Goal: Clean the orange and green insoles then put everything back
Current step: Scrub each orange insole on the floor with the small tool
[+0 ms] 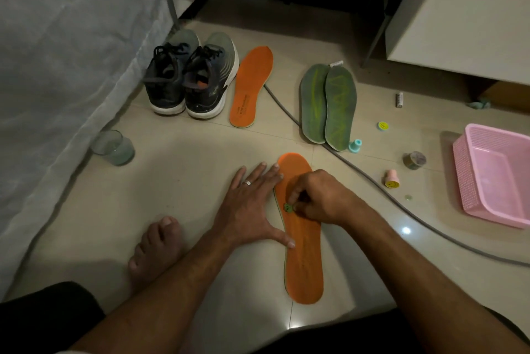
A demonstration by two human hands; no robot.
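An orange insole (304, 264) lies lengthwise on the tiled floor in front of me. My left hand (252, 204) lies flat with spread fingers, pressing the insole's left edge. My right hand (318, 196) pinches a small green object (288, 208) against the insole's middle. A second orange insole (251, 87) lies farther back beside a pair of dark sneakers (186, 78). Two green insoles (328, 104) lie side by side to the right of it.
A pink basket (496, 176) sits at the right. Small stampers (390, 178), a teal one (355, 146), a tape roll (415, 160) and a battery (399, 100) lie scattered nearby. A grey cable (372, 181) crosses the floor. A glass (114, 147) stands by the bed cover at left. My bare foot (155, 247) rests near.
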